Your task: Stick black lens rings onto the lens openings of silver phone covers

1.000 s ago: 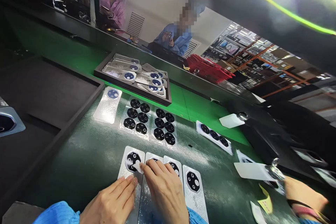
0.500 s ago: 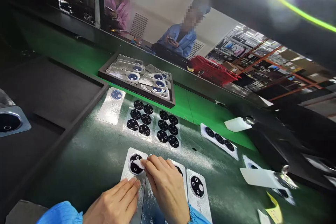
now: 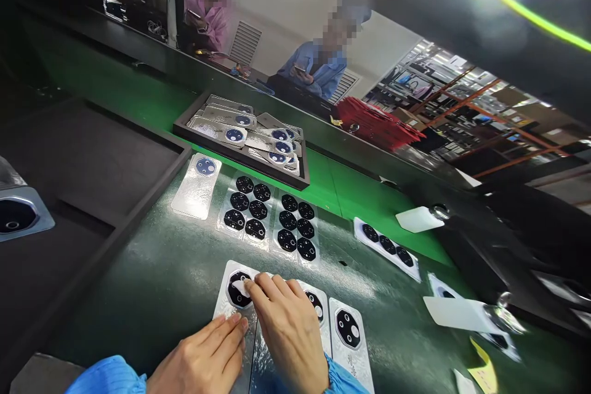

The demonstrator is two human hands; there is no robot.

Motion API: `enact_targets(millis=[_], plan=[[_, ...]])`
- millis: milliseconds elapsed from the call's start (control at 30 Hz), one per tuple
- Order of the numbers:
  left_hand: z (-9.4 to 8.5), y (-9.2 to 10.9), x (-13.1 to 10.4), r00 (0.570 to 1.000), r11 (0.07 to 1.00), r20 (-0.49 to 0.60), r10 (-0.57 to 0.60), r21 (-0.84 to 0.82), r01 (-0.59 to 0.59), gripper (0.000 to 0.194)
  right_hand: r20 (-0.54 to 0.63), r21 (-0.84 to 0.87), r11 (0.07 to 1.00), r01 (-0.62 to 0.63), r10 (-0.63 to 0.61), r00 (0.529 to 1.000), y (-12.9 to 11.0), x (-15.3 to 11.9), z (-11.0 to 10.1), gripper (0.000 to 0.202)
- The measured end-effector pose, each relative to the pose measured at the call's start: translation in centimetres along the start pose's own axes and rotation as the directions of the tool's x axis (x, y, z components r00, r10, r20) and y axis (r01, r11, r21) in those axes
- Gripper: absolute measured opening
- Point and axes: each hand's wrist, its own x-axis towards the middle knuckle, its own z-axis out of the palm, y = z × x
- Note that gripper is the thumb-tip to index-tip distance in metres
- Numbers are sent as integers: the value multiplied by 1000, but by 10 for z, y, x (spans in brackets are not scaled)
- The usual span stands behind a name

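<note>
On the green bench [image 3: 161, 277], left hand [image 3: 205, 348] lay flat, fingers together, on the leftmost silver panel [image 3: 223, 305]; right hand [image 3: 290, 326] pinched a white scrap [image 3: 241, 287] over its black octagon [image 3: 232, 295], where hard sideways pressure risked skewing the panel.

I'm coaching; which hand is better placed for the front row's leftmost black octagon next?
Right hand, probably: it pinches a white scrap at the black octagon; the left hand rests on the panel.

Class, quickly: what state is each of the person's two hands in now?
Left hand: open, resting on a silver panel.
Right hand: closed, pinching a small white scrap.
</note>
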Motion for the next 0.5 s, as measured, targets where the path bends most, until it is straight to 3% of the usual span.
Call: enact_targets(millis=[500], plan=[[-8,-5,5,997,996,39,64,54,-66,39,-13,-8,1000,-30,30,999,-2,-2,2,30]])
